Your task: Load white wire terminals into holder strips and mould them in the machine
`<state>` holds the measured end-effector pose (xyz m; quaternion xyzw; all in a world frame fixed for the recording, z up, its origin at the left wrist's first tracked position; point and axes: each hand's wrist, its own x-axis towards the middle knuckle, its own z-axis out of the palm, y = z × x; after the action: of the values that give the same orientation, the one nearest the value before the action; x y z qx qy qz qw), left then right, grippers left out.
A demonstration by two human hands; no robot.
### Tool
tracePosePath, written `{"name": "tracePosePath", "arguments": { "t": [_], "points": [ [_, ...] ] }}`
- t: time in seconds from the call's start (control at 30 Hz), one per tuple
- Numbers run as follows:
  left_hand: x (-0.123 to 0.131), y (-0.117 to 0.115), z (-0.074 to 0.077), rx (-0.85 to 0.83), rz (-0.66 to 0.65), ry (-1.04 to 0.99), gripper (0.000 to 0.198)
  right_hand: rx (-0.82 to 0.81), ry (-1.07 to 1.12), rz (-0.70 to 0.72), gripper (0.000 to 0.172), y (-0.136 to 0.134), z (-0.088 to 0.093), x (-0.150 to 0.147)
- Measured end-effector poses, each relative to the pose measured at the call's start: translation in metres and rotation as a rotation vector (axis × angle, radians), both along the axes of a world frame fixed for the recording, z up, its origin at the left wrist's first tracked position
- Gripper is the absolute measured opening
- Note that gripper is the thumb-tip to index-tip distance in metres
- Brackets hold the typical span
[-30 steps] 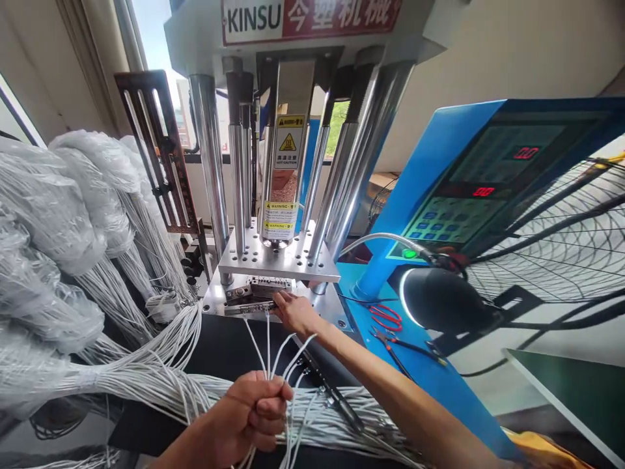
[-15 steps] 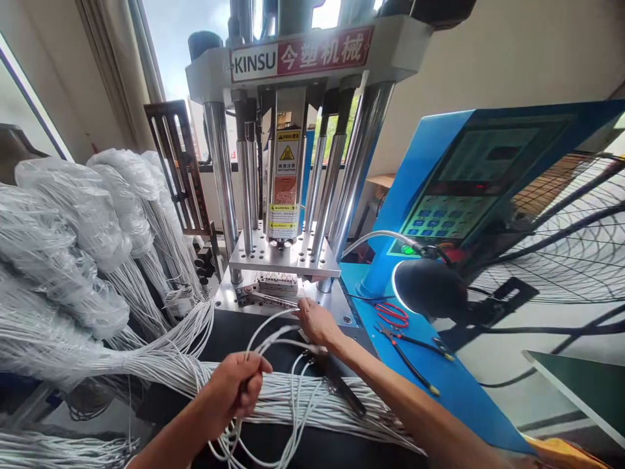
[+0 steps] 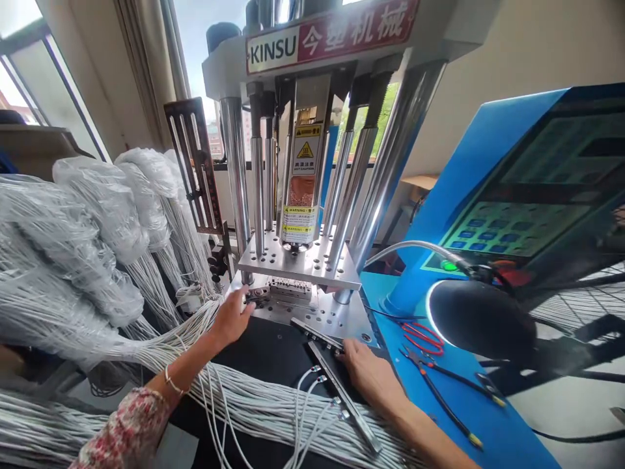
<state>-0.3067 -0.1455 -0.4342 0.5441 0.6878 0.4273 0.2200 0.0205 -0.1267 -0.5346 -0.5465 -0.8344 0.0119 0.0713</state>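
My left hand [image 3: 232, 320] is at the left front of the press's lower plate [image 3: 332, 317], thumb and fingers apart and holding nothing. Just beyond its fingertips is a small metal block [image 3: 258, 294] beside the mold [image 3: 291, 290]. My right hand [image 3: 371, 372] grips the near end of a narrow metal bar [image 3: 316, 335], whose far end reaches the plate's front edge. A second metal bar [image 3: 344, 397] lies slantwise over the white cables [image 3: 263, 391]. Several cable ends with small metal connectors [image 3: 321, 379] lie beside that bar.
The press's upper plate [image 3: 293, 260] hangs above the mold between steel columns. Plastic-wrapped cable bundles [image 3: 97, 228] crowd the left. On the blue surface at right are black-handled pliers [image 3: 439, 381] and red-handled scissors [image 3: 424, 339], near a lamp [image 3: 478, 319] and control panel [image 3: 508, 195].
My left hand has let go of the white cable and moved up to the lower plate. My right hand has drawn back from the mold, with the metal bar. The view has shifted closer.
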Motion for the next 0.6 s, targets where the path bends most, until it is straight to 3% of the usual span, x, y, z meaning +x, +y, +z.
{"name": "tracePosePath", "arguments": {
  "t": [0.07, 0.1, 0.13, 0.17, 0.27, 0.37, 0.4, 0.5, 0.6],
  "points": [
    [0.005, -0.041, -0.019, -0.081, -0.603, 0.277, 0.059, 0.037, -0.08, 0.048, 0.014, -0.001, 0.002, -0.001],
    [0.001, -0.056, -0.027, -0.108, -0.771, 0.374, 0.069, 0.041, -0.113, 0.073, 0.016, -0.003, 0.006, -0.002],
    [-0.008, -0.066, -0.034, -0.13, -0.85, 0.465, 0.077, 0.044, -0.134, 0.086, 0.016, -0.005, 0.011, -0.003],
    [-0.02, -0.07, -0.04, -0.145, -0.823, 0.541, 0.082, 0.036, -0.148, 0.089, 0.017, -0.009, 0.017, -0.004],
    [-0.069, -0.051, -0.057, -0.17, -0.453, 0.695, 0.073, -0.102, -0.094, 0.049, 0.02, -0.027, 0.043, -0.006],
    [-0.094, -0.018, -0.07, -0.123, -0.344, 0.731, 0.062, -0.438, 0.123, 0.07, 0.018, -0.049, 0.068, -0.007],
    [-0.093, -0.011, -0.072, -0.091, -0.367, 0.718, 0.06, -0.543, 0.19, 0.092, 0.021, -0.054, 0.074, -0.007],
    [-0.066, -0.005, -0.069, 0.002, -0.453, 0.576, 0.055, -0.692, 0.289, 0.107, 0.054, -0.062, 0.085, -0.006],
    [-0.026, -0.011, -0.06, 0.008, -0.458, 0.278, 0.045, -0.715, 0.335, 0.066, 0.053, -0.06, 0.09, -0.006]
  ]
}}
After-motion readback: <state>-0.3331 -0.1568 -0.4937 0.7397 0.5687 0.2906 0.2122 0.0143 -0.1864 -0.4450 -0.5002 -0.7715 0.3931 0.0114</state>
